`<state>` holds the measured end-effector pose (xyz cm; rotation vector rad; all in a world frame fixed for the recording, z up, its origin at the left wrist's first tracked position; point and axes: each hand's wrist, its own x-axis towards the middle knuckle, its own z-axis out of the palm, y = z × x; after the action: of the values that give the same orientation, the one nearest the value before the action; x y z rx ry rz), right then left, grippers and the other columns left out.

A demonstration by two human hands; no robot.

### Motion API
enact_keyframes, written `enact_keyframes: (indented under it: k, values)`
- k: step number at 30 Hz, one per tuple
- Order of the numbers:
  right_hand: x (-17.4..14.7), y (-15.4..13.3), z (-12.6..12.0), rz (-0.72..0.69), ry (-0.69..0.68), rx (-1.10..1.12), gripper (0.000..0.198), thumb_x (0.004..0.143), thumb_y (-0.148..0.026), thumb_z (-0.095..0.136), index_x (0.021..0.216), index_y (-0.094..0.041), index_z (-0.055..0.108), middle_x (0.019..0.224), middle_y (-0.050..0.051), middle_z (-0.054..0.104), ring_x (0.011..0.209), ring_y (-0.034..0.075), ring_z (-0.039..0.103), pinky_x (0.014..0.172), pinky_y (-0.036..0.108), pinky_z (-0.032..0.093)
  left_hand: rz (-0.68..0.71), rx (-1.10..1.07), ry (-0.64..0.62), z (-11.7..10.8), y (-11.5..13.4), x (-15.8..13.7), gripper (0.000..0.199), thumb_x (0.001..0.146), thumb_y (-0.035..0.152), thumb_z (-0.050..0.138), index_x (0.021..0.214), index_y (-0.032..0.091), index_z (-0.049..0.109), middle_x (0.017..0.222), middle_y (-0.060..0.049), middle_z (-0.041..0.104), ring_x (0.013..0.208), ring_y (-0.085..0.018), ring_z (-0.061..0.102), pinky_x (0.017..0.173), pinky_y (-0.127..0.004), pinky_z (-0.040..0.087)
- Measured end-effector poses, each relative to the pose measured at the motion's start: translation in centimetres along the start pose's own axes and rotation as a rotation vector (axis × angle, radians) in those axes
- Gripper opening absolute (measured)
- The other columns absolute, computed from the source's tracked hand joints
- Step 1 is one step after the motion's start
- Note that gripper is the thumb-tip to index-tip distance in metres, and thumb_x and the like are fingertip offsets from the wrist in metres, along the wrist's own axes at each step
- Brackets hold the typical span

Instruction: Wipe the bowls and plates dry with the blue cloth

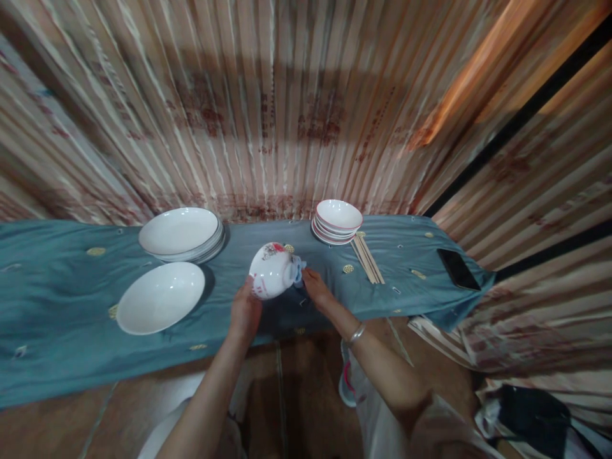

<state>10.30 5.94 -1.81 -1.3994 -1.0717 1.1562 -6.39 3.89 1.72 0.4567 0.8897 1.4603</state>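
Observation:
Over the middle of the table, my left hand [245, 313] grips the rim of a white bowl [268, 271] printed with red flowers and lettering. The bowl is tipped on its side, so its outer wall faces up and its foot points right. At that foot, my right hand [315, 287] is closed on a light blue cloth [298, 270], which touches the bowl. A silver bracelet [356, 334] circles my right wrist. The fingertips of both hands are partly hidden.
A stack of white plates [180, 231] stands at the back left, with a wide shallow white bowl [161, 298] before it. Red-rimmed small bowls [339, 215], chopsticks [368, 258] and a black phone [458, 269] lie rightward on the teal tablecloth [268, 331]. Curtains [287, 115] hang behind.

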Motion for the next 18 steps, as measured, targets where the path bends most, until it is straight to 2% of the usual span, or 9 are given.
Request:
enact_keyframes:
  k: [6,8,12,14,18]
  values:
    - [-1.9,0.6,1.1,-0.074,-0.030,-0.009,0.032,0.080,-0.048,0.051,0.077,-0.019,0.065,0.072,-0.002,0.062,0.073,0.015,0.054,0.070,0.026,0.043,-0.079,-0.202,0.086,1.6,0.6,-0.7,0.031,0.095,0.021,0.049,0.113,0.008,0.070,0.100,-0.012,0.077,0.114,-0.022,0.067,0.106,-0.036,0.049]
    - [-2.3,0.7,1.3,-0.076,-0.035,-0.028,0.031,0.079,-0.047,0.052,0.076,-0.019,0.065,0.068,-0.003,0.059,0.069,0.014,0.052,0.065,0.025,0.041,-0.086,-0.220,0.102,1.6,0.7,-0.8,0.034,0.097,0.021,0.045,0.119,0.007,0.067,0.103,-0.013,0.077,0.114,-0.021,0.067,0.106,-0.036,0.048]
    - [-2.6,0.3,0.8,-0.083,-0.053,-0.092,0.027,0.076,-0.043,0.053,0.069,-0.019,0.063,0.057,-0.005,0.051,0.058,0.013,0.045,0.058,0.024,0.037,-0.088,-0.241,0.080,1.4,0.7,-0.8,0.035,0.096,0.024,0.050,0.121,0.005,0.066,0.106,-0.015,0.076,0.114,-0.023,0.067,0.103,-0.035,0.051]
    - [-2.6,-0.3,0.2,-0.142,-0.056,-0.127,0.027,0.078,-0.042,0.052,0.073,-0.019,0.065,0.060,-0.003,0.055,0.060,0.014,0.049,0.060,0.025,0.040,-0.080,-0.252,0.088,1.2,0.6,-0.6,0.035,0.095,0.023,0.051,0.119,0.004,0.066,0.104,-0.016,0.077,0.112,-0.024,0.068,0.101,-0.036,0.052]
    - [-2.6,-1.6,-0.7,-0.321,-0.021,-0.288,0.029,0.085,-0.037,0.048,0.094,-0.020,0.070,0.082,0.002,0.070,0.077,0.020,0.062,0.077,0.032,0.049,-0.039,-0.233,0.072,0.6,-0.2,0.1,0.031,0.092,0.022,0.056,0.114,0.005,0.068,0.096,-0.015,0.078,0.104,-0.026,0.071,0.098,-0.039,0.054]
